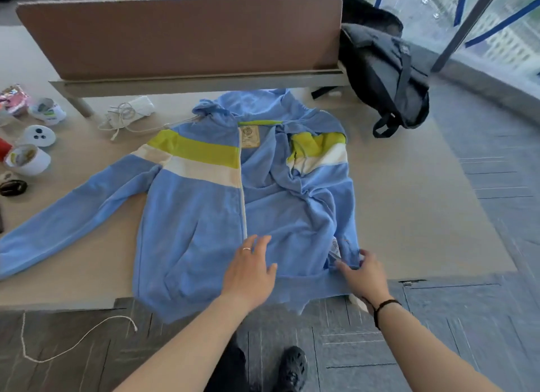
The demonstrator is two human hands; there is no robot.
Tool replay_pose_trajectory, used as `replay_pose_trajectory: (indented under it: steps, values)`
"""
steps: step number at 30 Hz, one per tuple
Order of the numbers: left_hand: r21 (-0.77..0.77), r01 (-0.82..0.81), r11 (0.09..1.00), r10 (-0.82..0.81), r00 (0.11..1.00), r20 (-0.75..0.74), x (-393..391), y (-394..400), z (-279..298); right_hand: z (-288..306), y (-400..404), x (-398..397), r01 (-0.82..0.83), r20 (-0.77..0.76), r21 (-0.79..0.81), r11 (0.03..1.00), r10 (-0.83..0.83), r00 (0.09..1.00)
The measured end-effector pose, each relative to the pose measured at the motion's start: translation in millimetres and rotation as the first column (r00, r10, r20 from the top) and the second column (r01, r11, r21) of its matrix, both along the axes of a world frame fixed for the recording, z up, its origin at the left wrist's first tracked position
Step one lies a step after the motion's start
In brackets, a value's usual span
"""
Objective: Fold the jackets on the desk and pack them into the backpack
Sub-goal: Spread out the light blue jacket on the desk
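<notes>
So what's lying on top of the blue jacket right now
Only the two hands: the left hand rests flat on the blue jacket, the right hand pinches its lower right edge. The desk beneath is covered.

Bare forearms; ring (246, 248) on left hand (248, 272), black wristband (382, 305) on right.

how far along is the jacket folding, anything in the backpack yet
Early. Done: the blue jacket lies spread face-up on the desk, right side bunched inward. In hand: the left hand presses flat on its front while the right hand pinches the lower right edge. Left: folding it and packing; the backpack sits untouched at the far right.
</notes>
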State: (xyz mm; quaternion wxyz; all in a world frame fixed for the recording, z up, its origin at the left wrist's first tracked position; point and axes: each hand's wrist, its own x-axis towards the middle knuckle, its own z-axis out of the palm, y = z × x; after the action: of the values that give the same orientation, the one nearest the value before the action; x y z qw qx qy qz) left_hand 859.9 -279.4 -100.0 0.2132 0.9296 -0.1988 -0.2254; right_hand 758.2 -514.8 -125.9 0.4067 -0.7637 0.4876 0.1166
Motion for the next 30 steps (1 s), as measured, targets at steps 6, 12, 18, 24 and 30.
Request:
replay_pose_trajectory:
  steps: [6,12,18,24,30]
  values:
    - [0.048,0.121,0.991,-0.117,0.99,-0.078,-20,-38,3,-2,-4,-3,0.091,0.195,0.099,0.991,-0.109,0.975]
    - [-0.159,-0.099,0.982,0.112,0.991,0.073,-11,-50,23,68,24,-12,0.129,0.524,-0.245,0.961,0.019,0.851]
    - [-0.117,-0.245,0.962,0.237,0.968,-0.079,3,-38,14,37,69,-15,-0.39,0.277,-0.317,0.865,0.477,0.834]
    - [0.062,0.023,0.998,-0.008,0.972,-0.236,-7,-19,-8,0,13,-26,0.006,0.087,-0.056,0.998,-0.001,0.996]
    - [0.03,0.04,0.999,-0.033,0.981,-0.192,-13,-25,-6,-9,9,-7,0.154,0.043,0.02,0.988,-0.155,0.987]
